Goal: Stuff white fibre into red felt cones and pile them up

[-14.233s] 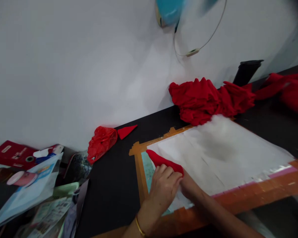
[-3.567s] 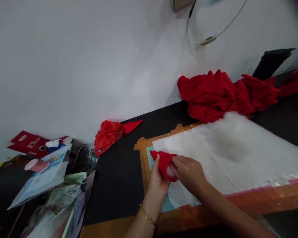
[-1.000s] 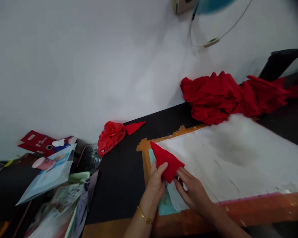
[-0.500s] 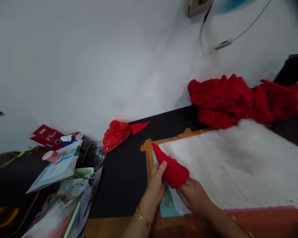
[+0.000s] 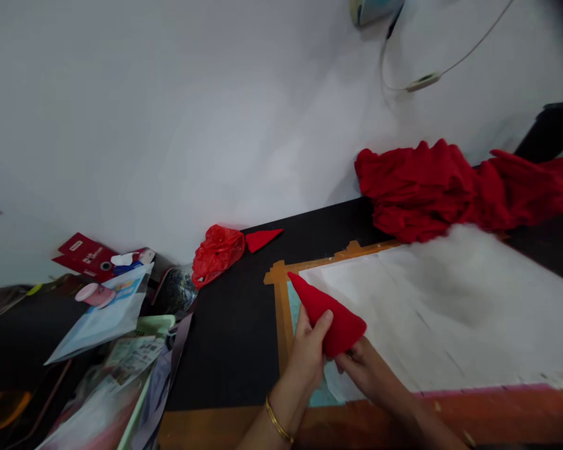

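A red felt cone [image 5: 331, 312] is held above the near left corner of the white sheet, its point tilted up and left. My left hand [image 5: 309, 344] grips its left side, thumb across the front. My right hand [image 5: 363, 362] is at the cone's wide lower end, fingers curled and partly hidden under its edge. Beyond the hands, a flat red triangular piece [image 5: 263, 240] lies on the black table top, beside a crumpled red plastic bag [image 5: 218, 253].
White fluffy stuffing [image 5: 469, 275] spreads over the white sheet. Behind it lies a heap of red cloth [image 5: 422, 187] against the wall. At left are a green basket [image 5: 156, 324] with packets, a pink spool [image 5: 95, 295] and a red box [image 5: 87, 255].
The cone has shifted slightly right and turned a little. My left hand has moved right along with it, its thumb nearer the cone's wide end. My right hand remains at the lower edge.
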Available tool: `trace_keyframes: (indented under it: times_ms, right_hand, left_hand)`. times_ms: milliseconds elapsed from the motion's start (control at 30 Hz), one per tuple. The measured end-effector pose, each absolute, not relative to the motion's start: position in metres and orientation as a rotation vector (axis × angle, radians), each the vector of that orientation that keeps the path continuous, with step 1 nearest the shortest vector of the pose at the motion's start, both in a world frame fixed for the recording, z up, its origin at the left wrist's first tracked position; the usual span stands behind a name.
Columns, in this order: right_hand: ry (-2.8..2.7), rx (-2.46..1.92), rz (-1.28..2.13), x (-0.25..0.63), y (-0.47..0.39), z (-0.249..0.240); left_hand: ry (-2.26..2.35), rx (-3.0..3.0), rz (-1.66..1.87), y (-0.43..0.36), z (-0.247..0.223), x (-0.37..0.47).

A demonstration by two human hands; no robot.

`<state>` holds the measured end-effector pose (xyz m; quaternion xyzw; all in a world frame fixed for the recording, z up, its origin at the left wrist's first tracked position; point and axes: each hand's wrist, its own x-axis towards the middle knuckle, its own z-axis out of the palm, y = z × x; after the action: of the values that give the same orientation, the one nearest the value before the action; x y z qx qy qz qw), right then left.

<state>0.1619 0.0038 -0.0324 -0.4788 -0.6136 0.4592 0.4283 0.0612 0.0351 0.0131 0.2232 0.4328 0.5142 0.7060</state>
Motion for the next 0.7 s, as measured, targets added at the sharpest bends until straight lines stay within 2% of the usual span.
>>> trace_keyframes:
  times_ms: [133,267,500,700]
  right_hand:
    - [-1.62,-1.099,1.171,0.174,0.004,-0.026]
    - [-1.539,-1.082,1.019,0.191,-0.005,-0.021]
    - [-1.51,-1.323,0.777,0.21,-0.014,-0.021]
    - [-1.669,-1.204,0.549,0.191,-0.006,-0.017]
  left_hand:
    - [1.008,0.356,1.127,0.051,0.011,0.054]
    - [1.054,0.224,1.18,0.069,0.001,0.042]
    - [0.977,0.092,1.134,0.075,-0.002,0.038]
    - [0.914,0.093,1.055,0.073,0.006,0.044]
